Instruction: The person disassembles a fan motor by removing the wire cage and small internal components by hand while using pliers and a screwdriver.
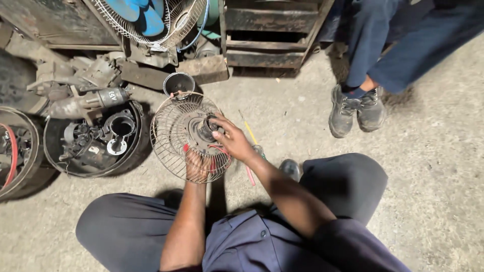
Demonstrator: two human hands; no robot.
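Round wire fan guard (174, 132) held up over concrete floor (433, 166), between knees. Left hand (197, 166) behind wire at bottom edge, fingers curled round it. Right hand (233, 142) on front, fingers bent on motor hub (205, 129) in middle; tight grip or not, cannot tell. Screwdrivers (250, 136) on floor just beside. Tub of metal parts (96, 143) to left. Blue fan (151, 17) at top. Other person's shoes (355, 111) near.
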